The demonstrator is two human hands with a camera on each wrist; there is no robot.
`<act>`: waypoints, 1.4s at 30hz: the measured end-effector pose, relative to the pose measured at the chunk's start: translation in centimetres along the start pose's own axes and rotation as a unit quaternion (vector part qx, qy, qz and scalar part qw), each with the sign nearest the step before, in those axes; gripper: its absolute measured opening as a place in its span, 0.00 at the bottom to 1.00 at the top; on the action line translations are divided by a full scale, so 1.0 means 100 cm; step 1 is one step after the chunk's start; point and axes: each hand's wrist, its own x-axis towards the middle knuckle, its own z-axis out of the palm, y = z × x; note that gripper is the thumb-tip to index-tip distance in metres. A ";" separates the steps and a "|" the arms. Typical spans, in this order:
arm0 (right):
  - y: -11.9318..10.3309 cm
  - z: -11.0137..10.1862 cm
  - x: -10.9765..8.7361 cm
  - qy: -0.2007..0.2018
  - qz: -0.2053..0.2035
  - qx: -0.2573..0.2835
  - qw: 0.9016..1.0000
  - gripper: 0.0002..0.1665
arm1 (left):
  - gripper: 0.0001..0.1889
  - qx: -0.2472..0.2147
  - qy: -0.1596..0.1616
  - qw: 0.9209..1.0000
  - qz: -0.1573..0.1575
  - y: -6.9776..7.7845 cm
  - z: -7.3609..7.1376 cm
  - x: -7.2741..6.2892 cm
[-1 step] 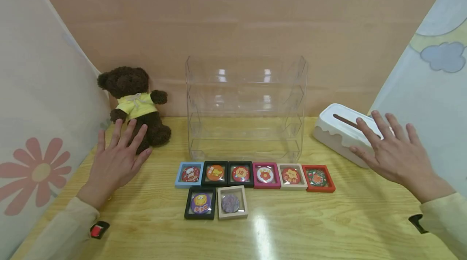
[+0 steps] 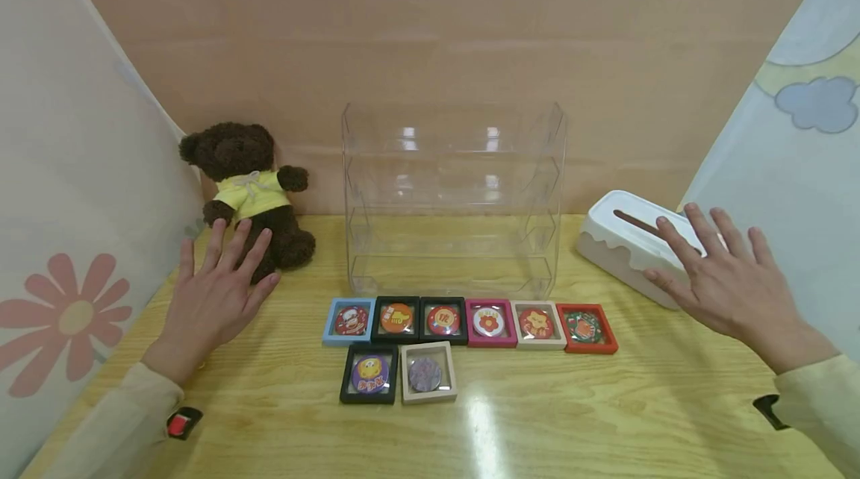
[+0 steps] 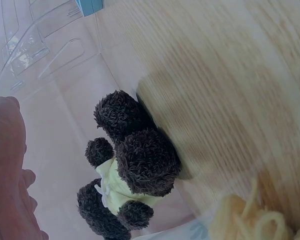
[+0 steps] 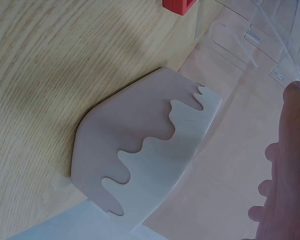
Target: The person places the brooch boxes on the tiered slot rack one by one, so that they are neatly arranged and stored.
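My left hand (image 2: 213, 292) is held palm down with fingers spread, apart from the brown teddy bear (image 3: 149, 160) in a yellow top, as the left wrist view shows. Over on the right, my right hand (image 2: 735, 289) is spread the same way near a tissue box (image 4: 140, 130) with a white drip-shaped lid; a gap separates them in the right wrist view. Neither hand holds anything. Between them lie several small square frames with round badges inside: a row including a light blue frame (image 2: 331, 326) and a red frame (image 2: 611, 337), and a black frame (image 2: 346, 389) and a beige frame (image 2: 450, 389) nearer me.
Behind the frames stands a clear tiered display rack (image 2: 450, 246), close to the tan backdrop (image 2: 443, 24). Patterned panels flank the wooden table (image 2: 571, 419), a flower panel (image 2: 60, 166) on the left. Yellow yarn-like strands (image 3: 250, 217) show low in the left wrist view.
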 end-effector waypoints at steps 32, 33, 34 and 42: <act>-0.016 0.033 -0.005 0.036 -0.119 0.117 0.985 0.37 | 0.33 -0.096 0.000 0.994 0.060 0.016 0.022 0.017; -0.018 0.035 -0.005 0.042 -0.124 0.116 0.985 0.36 | 0.33 -0.106 0.002 0.992 0.065 0.018 0.023 0.019; -0.020 0.036 -0.005 0.048 -0.128 0.111 0.984 0.35 | 0.32 -0.115 0.006 0.991 0.070 0.019 0.025 0.022; -0.030 0.045 -0.003 0.105 -0.188 0.128 0.968 0.34 | 0.30 -0.226 0.036 0.970 0.083 0.034 0.041 0.041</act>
